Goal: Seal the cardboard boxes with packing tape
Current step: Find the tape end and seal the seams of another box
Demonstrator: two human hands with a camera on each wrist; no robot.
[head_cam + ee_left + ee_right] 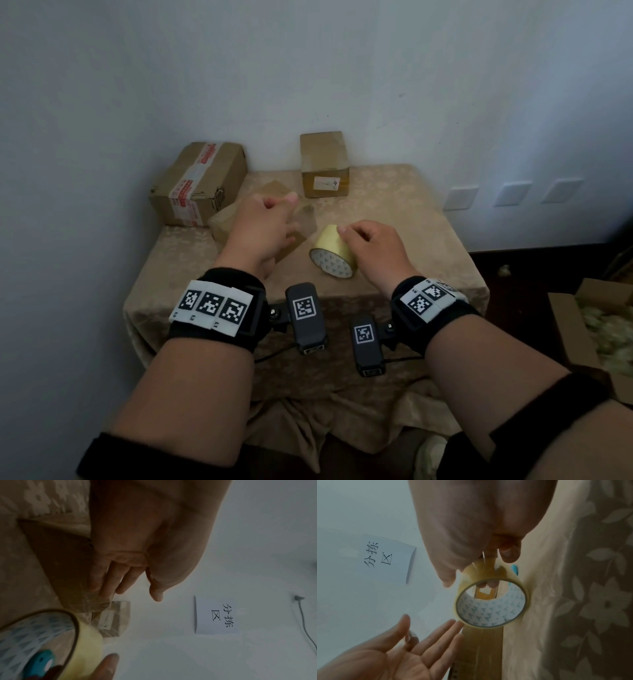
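A small brown box [228, 220] lies on the cloth-covered table [404, 212], partly hidden under my left hand [265, 222]. That hand is spread flat, its straight fingers [106, 582] touching a clear strip of tape [306, 219] drawn over the box. My right hand [368, 245] grips the yellowish tape roll [334, 257] from above, just right of the box; the roll [491, 601] has a white patterned core. A second box [324, 164] with a label stands at the back. A larger box [200, 183] with red-and-white tape sits back left.
A small blue object [514, 569] lies behind the roll. An open cardboard box [579, 325] with filling stands on the floor to the right. A white wall with a paper sign [217, 615] closes the back; the table drops away at its front and right edges.
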